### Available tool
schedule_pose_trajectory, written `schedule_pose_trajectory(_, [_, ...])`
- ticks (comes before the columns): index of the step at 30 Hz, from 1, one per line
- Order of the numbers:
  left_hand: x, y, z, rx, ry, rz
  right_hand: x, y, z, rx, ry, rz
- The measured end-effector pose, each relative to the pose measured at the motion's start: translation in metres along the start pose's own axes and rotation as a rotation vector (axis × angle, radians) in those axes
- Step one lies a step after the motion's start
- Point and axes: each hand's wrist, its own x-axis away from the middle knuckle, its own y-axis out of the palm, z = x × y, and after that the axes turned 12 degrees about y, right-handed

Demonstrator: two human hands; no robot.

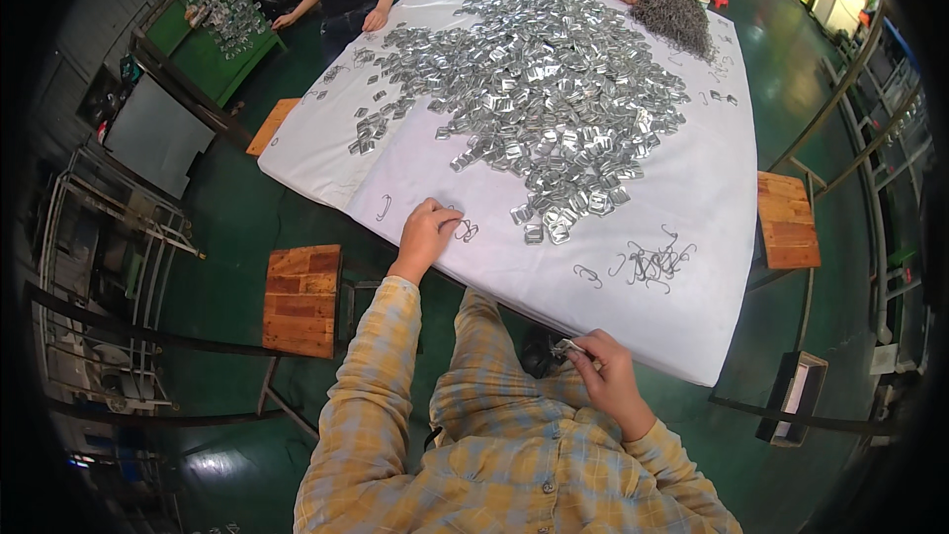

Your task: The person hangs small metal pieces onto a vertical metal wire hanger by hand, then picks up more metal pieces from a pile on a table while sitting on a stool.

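The flat pieces point(568, 89) look glossy metal, the hooks point(654, 264) duller metal.

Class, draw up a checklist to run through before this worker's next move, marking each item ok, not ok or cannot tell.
1. Left hand at the wire hooks: ok, fingertips are at a small group near the table's near edge.
2. Left fingers gripping a hook: cannot tell, the contact is too small to judge.
3. Right hand holding something: ok, it pinches a small metallic item.
4. Right hand over the table: not ok, it is on the wearer's side of the near edge.
5. More hooks within view: ok, a loose cluster lies toward the right.
6. Silvery metal pieces all in one heap: not ok, some lie apart at its left.
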Motion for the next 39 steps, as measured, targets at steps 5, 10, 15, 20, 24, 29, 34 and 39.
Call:
schedule_pose_trajectory(5, [0.004,0.003,-0.005,-0.005,0.03,0.034,-0.001,-0.001,0.001,-0.024,0.011,0.005])
schedule_pose_trajectory(10, [-0.009,0.004,0.002,-0.107,0.203,-0.014,-0.003,-0.001,0.0,-0.008,0.009,-0.005])
schedule_pose_trajectory(15, [-0.017,0.005,0.002,-0.37,0.337,-0.209,-0.003,0.0,-0.001,0.007,-0.013,-0.008])
schedule_pose_trajectory(20, [-0.017,-0.001,0.017,-0.211,0.225,-0.198,-0.003,0.002,-0.001,-0.024,-0.025,0.001])
schedule_pose_trajectory(24, [-0.01,-0.001,0.012,-0.123,0.12,-0.185,-0.003,0.001,-0.002,-0.011,-0.019,-0.008])
schedule_pose_trajectory(29, [-0.01,0.002,0.005,-0.194,0.038,-0.168,-0.003,0.001,-0.001,-0.017,-0.032,0.003])
schedule_pose_trajectory(34, [-0.01,0.0,0.0,-0.102,-0.17,0.006,-0.001,-0.001,-0.001,-0.019,-0.015,0.007])
schedule_pose_trajectory(39, [0.0,0.011,-0.009,-0.081,-0.072,0.131,0.0,-0.002,0.001,-0.033,-0.001,0.002])
